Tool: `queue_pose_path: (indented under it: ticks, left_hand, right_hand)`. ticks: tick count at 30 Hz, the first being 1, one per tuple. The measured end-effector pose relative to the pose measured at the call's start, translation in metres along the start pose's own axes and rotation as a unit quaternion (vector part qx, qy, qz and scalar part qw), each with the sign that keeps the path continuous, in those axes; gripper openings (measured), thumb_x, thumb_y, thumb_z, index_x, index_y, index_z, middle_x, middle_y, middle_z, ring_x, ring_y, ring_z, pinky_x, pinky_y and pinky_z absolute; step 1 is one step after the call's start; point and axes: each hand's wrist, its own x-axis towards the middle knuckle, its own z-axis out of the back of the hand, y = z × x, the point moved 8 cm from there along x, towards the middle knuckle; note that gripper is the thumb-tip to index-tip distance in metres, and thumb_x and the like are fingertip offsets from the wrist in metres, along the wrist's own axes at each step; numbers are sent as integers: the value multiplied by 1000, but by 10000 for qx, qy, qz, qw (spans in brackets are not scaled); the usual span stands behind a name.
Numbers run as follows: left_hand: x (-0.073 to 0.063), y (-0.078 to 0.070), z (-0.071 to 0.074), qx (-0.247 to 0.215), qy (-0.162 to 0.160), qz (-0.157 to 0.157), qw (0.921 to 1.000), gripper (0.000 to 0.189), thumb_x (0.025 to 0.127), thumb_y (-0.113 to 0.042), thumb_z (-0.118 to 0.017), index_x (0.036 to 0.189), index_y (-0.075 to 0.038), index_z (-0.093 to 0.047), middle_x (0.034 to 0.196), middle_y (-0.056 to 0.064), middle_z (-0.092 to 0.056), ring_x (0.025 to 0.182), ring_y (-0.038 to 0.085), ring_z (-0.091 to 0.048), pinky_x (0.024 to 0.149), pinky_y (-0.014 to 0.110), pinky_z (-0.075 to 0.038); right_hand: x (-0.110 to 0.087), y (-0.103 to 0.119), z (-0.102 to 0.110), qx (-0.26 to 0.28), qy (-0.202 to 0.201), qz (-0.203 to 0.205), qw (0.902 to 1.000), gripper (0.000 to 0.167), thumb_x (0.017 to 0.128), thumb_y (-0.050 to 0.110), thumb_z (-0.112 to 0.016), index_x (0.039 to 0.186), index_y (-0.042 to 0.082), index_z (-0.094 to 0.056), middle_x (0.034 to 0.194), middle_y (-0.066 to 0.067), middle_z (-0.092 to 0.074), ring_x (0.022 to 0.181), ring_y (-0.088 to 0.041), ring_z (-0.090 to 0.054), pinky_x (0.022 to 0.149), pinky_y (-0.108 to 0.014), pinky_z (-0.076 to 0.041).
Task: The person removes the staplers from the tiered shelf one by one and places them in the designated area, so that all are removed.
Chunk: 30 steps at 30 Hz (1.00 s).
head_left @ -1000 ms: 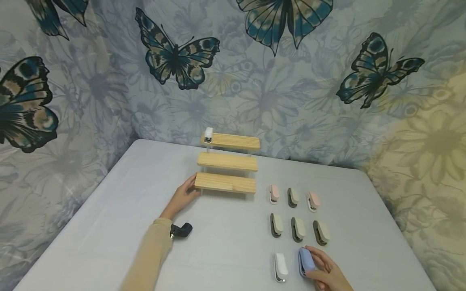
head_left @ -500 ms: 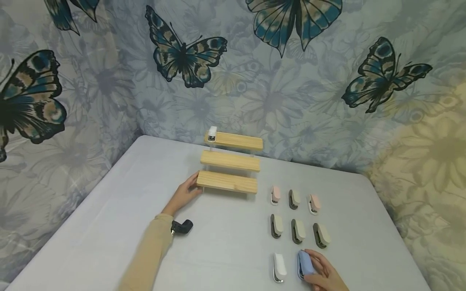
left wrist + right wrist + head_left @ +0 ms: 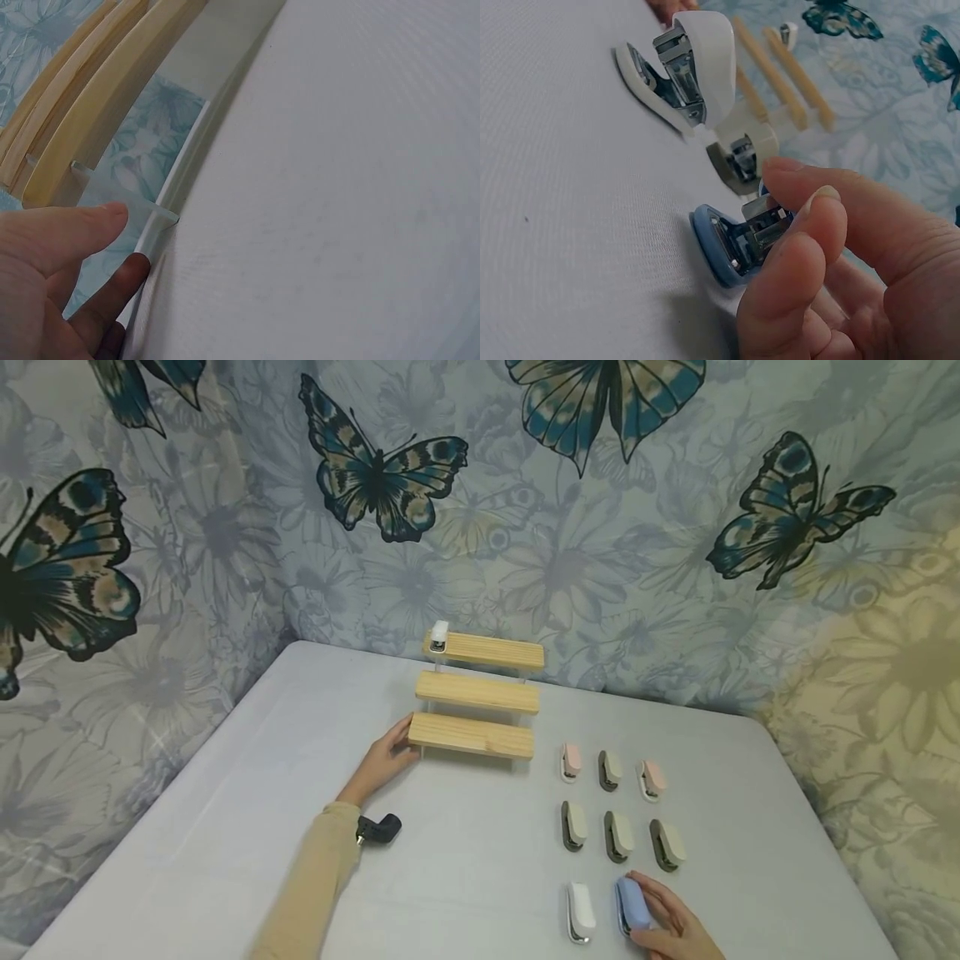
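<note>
A three-tier wooden display shelf on clear supports stands at the back of the table. My left hand is at the left end of its lowest tier; in the left wrist view the thumb and fingers lie fairly straight beside the clear support. At the front right, my right hand holds a blue mini stapler between thumb and fingers. Seen from the right wrist, its blue base is low over the tabletop. A white stapler stands just left of it.
Further back on the table are cream staplers with dark bases and two pink staplers, set in rows. A small white stapler sits on the top tier's left end. A butterfly-patterned wall covering rises behind.
The head view has shifted slightly. The left hand stays at the shelf's end, and the right hand keeps hold of the blue stapler in nearly the same spot.
</note>
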Motion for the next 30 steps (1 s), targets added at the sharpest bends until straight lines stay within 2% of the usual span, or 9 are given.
queue_pose_path:
  ticks: [3, 4, 7, 10, 13, 16, 20, 26, 30]
  left_hand:
    - [-2, 2, 2, 50, -3, 64, 10000, 69, 83, -14, -65, 141, -10, -28, 133, 7, -42, 123, 30, -34, 101, 50, -23]
    - [-3, 3, 2, 39, -6, 96, 9999, 69, 83, -15, -65, 141, -12, -28, 133, 6, -42, 124, 28, -34, 102, 48, -23]
    - [-5, 3, 4, 55, -42, 126, 9999, 68, 83, -14, -65, 141, -12, -28, 133, 5, -42, 124, 28, -34, 102, 47, -23]
    - [-4, 3, 5, 59, -81, 97, 9999, 67, 83, -13, -65, 140, -11, -29, 133, 6, -42, 122, 28, -37, 102, 47, -24]
    - [-2, 2, 3, 74, -61, 41, 9999, 66, 84, -15, -64, 140, -11, -30, 134, 7, -41, 120, 29, -39, 102, 47, -24]
    - [0, 0, 0, 91, -30, 35, 9999, 66, 85, -18, -64, 141, -12, -29, 135, 7, -39, 120, 29, -38, 102, 48, -24]
    - [-1, 0, 0, 65, -94, 156, 9998, 66, 84, -16, -64, 140, -12, -30, 135, 6, -40, 121, 28, -38, 102, 48, -23]
    - [2, 1, -2, -125, -29, 212, 9997, 69, 84, -23, -65, 141, -11, -29, 135, 5, -40, 119, 26, -40, 103, 46, -22]
    - [1, 4, 1, -124, -63, 362, 9992, 67, 86, -36, -60, 140, -12, -30, 136, 5, -39, 116, 28, -44, 100, 45, -29]
  right_hand:
    - [1, 0, -1, -53, -3, 44, 10000, 56, 78, 11, -68, 109, 51, -44, 144, -26, -5, 53, -8, -45, 49, -21, -47]
    - [1, 1, -1, -122, -12, 175, 9998, 59, 78, 10, -68, 117, 47, -42, 144, -26, -8, 59, -4, -48, 49, -22, -47]
    - [-1, 8, 2, -214, -145, 468, 9986, 64, 80, 9, -66, 134, 24, -35, 139, -1, -33, 70, 0, -52, 48, -22, -47]
    - [-7, 24, 10, -384, -344, 603, 9968, 65, 83, 10, -63, 137, 4, -28, 123, 23, -44, 67, -3, -55, 45, -26, -48]
    - [-15, 50, 27, -701, -602, 570, 9941, 59, 86, 13, -61, 136, 7, -30, 113, 34, -43, 45, -16, -48, 43, -31, -48]
    - [-20, 86, 39, -1079, -674, 941, 9874, 54, 90, 11, -55, 137, 9, -31, 116, 34, -42, 45, -20, -47, 43, -36, -48]
    - [-15, 123, 36, -1343, -230, 1563, 9783, 52, 92, 7, -50, 139, 12, -29, 123, 31, -38, 46, -20, -47, 44, -38, -47]
    - [7, 152, 23, -1493, 23, 2141, 9653, 51, 92, 5, -50, 139, 11, -31, 138, 15, -29, 44, -19, -44, 43, -36, -46]
    - [30, 166, 6, -1452, 243, 2347, 9608, 51, 91, 5, -52, 138, 9, -32, 144, -6, -23, 44, -20, -43, 42, -36, -46]
